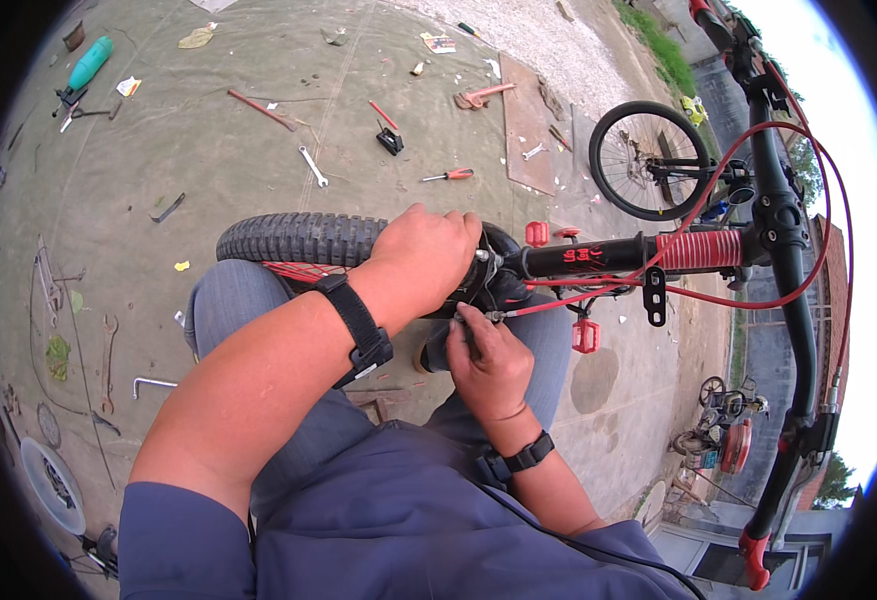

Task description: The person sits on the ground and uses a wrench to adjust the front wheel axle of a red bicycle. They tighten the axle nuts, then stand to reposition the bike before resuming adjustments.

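Presently, one bicycle [599, 258] with a black frame lies across the person's lap, its knobby rear tyre [294, 238] at the left knee and its black handlebar [794, 300] running down the right side of the view. The left hand [427, 255] is clenched over the frame's rear end just beside the tyre. The right hand [489, 362] sits directly below it, fingers pinched on the end of a red cable [599, 303] where it meets a small metal fitting. Two red cables loop from the handlebar; two red pedals [585, 335] show under the frame, and one red coil spring [697, 250] sits midway along it. One loose spoked wheel [649, 160] lies on the ground beyond, well apart from the hands. Counted on the concrete: one silver wrench [313, 166], one red-handled screwdriver [449, 175], one teal bottle [91, 62], one hex key [151, 384]. Bare ground lies left of the tyre; the handlebar closes the right edge.
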Available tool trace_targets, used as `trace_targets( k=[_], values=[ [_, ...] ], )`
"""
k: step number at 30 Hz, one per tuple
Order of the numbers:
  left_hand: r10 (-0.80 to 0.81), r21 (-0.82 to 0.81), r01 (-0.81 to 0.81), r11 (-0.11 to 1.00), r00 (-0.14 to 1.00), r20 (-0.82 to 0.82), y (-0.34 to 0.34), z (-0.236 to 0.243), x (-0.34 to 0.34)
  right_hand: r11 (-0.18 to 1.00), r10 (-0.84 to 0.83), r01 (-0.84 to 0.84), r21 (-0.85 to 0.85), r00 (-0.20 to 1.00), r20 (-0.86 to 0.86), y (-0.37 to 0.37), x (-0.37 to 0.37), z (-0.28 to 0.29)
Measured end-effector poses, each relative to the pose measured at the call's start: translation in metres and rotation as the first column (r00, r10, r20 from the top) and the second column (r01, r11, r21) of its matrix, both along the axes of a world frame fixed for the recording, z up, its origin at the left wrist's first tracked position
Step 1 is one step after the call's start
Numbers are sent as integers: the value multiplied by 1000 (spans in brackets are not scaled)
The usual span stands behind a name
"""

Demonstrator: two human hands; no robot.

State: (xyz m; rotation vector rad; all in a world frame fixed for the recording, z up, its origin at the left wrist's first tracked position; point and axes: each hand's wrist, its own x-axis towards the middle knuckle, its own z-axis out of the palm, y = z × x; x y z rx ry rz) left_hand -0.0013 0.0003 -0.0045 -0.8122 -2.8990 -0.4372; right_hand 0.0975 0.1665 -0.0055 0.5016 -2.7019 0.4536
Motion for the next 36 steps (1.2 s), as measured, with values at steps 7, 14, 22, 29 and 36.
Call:
trace_targets(
  k=[7,14,22,29,36],
  values=[
    [0,5,0,1000,1000,-13,0,-1,1,999,21,-22,-28,1000,-18,1,-2,-3],
    [1,2,-1,1000,1000,-12,0,-1,1,995,82,-84,-58,996,-33,1,-5,-5],
    [-4,4,4,1000,1000,16,0,1,0,986,138,-138,-94,990,-2,3,-5,-7],
    [1,0,-1,1000,1000,4,0,0,0,983,146,-145,-113,989,1,1,-5,-5],
    [2,7,-1,1000,1000,-7,-1,2,1,989,128,-133,-63,989,-68,2,-8,-9]
  ],
)
